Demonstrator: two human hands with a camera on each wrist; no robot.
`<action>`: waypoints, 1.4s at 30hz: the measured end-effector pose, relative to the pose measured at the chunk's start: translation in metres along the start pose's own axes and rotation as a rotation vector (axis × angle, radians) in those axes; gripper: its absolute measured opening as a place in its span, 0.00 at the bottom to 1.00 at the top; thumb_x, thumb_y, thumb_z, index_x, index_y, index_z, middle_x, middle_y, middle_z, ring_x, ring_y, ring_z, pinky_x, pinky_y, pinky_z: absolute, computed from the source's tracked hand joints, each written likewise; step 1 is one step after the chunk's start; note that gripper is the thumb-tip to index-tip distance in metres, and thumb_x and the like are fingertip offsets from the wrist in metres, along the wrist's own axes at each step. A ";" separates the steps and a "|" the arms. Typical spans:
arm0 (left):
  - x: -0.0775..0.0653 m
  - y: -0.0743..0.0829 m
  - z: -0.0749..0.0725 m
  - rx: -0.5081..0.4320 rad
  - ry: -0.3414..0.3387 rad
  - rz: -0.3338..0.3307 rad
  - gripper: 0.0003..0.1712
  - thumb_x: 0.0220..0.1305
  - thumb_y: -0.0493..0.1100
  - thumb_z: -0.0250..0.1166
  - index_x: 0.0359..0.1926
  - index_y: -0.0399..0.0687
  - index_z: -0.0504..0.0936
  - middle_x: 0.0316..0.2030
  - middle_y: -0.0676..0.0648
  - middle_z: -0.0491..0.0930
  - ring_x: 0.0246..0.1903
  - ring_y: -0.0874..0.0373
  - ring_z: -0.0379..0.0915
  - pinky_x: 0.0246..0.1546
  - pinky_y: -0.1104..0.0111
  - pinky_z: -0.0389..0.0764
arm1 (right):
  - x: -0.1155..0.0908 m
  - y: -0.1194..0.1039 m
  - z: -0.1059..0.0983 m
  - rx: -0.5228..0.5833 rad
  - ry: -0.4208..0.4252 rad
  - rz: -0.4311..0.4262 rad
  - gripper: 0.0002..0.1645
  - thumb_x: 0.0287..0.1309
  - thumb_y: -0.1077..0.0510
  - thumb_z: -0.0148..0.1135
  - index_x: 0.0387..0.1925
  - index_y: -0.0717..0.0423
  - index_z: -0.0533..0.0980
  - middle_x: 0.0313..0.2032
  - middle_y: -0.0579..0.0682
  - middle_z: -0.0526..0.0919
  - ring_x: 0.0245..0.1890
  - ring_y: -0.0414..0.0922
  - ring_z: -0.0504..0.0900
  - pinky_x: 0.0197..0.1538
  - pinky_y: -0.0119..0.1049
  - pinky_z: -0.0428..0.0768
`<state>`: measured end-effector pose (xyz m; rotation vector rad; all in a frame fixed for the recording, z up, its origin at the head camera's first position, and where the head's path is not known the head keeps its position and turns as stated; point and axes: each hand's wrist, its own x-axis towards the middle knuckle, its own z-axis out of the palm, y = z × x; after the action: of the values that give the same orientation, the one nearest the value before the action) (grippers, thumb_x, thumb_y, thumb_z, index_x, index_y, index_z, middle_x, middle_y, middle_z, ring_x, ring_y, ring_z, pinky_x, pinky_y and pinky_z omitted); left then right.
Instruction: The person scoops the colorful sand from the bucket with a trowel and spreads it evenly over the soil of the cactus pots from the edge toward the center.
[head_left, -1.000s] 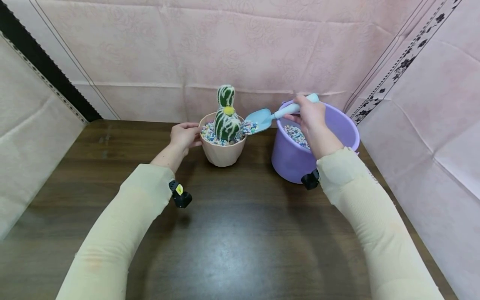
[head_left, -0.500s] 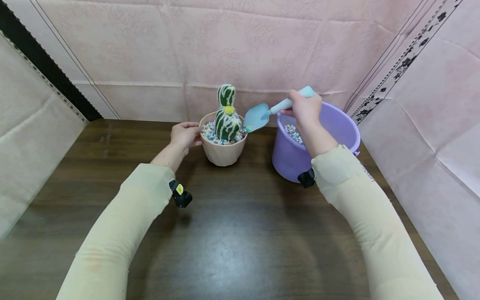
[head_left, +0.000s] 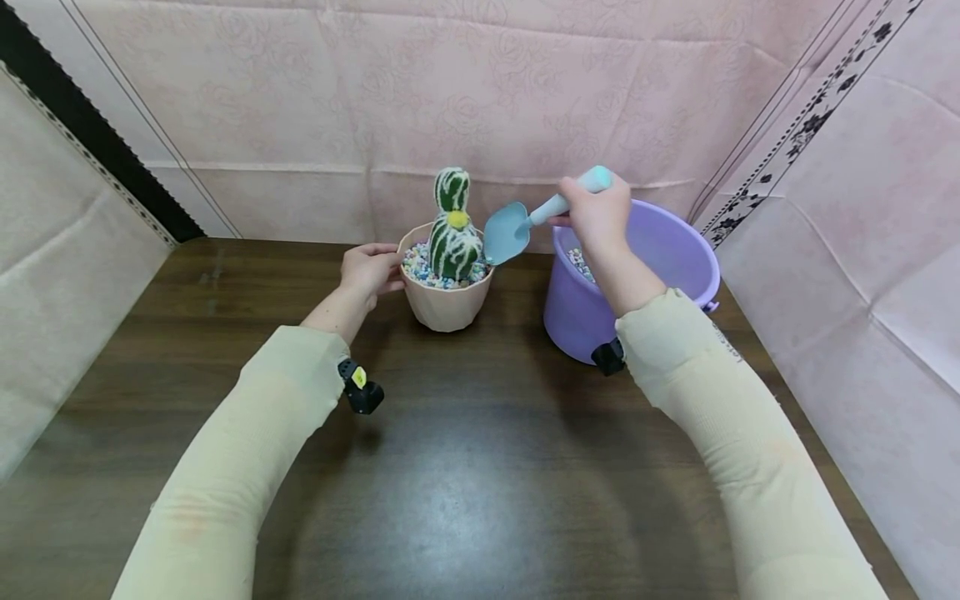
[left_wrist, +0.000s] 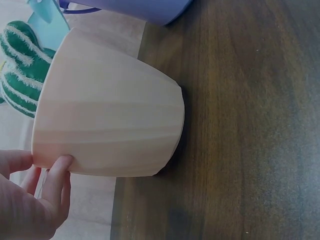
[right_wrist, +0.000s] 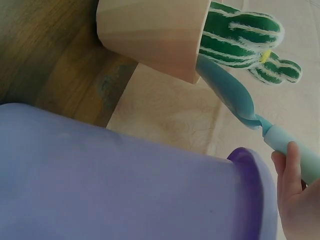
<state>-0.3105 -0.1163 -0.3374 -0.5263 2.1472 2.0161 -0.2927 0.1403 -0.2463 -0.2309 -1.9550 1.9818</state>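
Note:
At the left rim of the beige flowerpot, my left hand pinches the edge between its fingers. A green-and-white cactus with a yellow flower stands in the pot amid multicoloured pebbles. My right hand grips the pale handle of a light-blue garden trowel. The trowel's blade tilts down at the pot's right rim, as the right wrist view also shows, with its tip hidden behind that rim there. No pebbles show on the blade in the head view. Beneath the right hand is a purple bucket.
Pebbles lie inside the bucket, partly hidden by the right forearm. Both containers stand on a dark wooden table, close to a pale cloth backdrop. Another cloth hangs along the right side.
My right hand has moved left and slightly up, tipping the trowel steeper over the pot. Pebbles that were on its blade have slid off into the pot. The left hand has stayed still.

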 end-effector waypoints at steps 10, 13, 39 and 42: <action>0.001 0.000 -0.001 -0.005 0.001 -0.005 0.19 0.67 0.42 0.56 0.57 0.44 0.75 0.42 0.49 0.73 0.35 0.63 0.74 0.34 0.75 0.84 | -0.001 -0.001 0.000 -0.038 -0.055 -0.078 0.09 0.50 0.68 0.56 0.19 0.57 0.70 0.17 0.46 0.74 0.19 0.38 0.83 0.24 0.32 0.84; 0.000 -0.001 -0.001 -0.003 -0.001 -0.002 0.19 0.67 0.42 0.56 0.57 0.44 0.75 0.42 0.49 0.73 0.35 0.64 0.74 0.35 0.75 0.84 | -0.001 -0.002 0.001 -0.050 -0.079 -0.110 0.08 0.50 0.68 0.57 0.19 0.57 0.71 0.18 0.45 0.74 0.19 0.37 0.83 0.23 0.31 0.84; -0.005 -0.001 -0.004 0.022 -0.031 0.064 0.21 0.66 0.42 0.57 0.58 0.42 0.74 0.51 0.45 0.73 0.43 0.59 0.75 0.51 0.67 0.81 | 0.000 -0.009 -0.026 0.114 -0.010 -0.010 0.08 0.52 0.70 0.55 0.22 0.58 0.71 0.21 0.48 0.77 0.19 0.41 0.83 0.23 0.32 0.84; -0.005 -0.002 -0.005 0.006 -0.037 0.080 0.21 0.65 0.41 0.58 0.58 0.41 0.74 0.53 0.43 0.73 0.44 0.59 0.75 0.53 0.65 0.80 | 0.001 -0.014 -0.035 0.191 0.027 0.025 0.08 0.52 0.71 0.55 0.23 0.59 0.69 0.20 0.49 0.79 0.19 0.42 0.83 0.22 0.32 0.84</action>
<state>-0.3044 -0.1208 -0.3372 -0.4051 2.1847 2.0429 -0.2797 0.1738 -0.2333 -0.2329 -1.7404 2.1530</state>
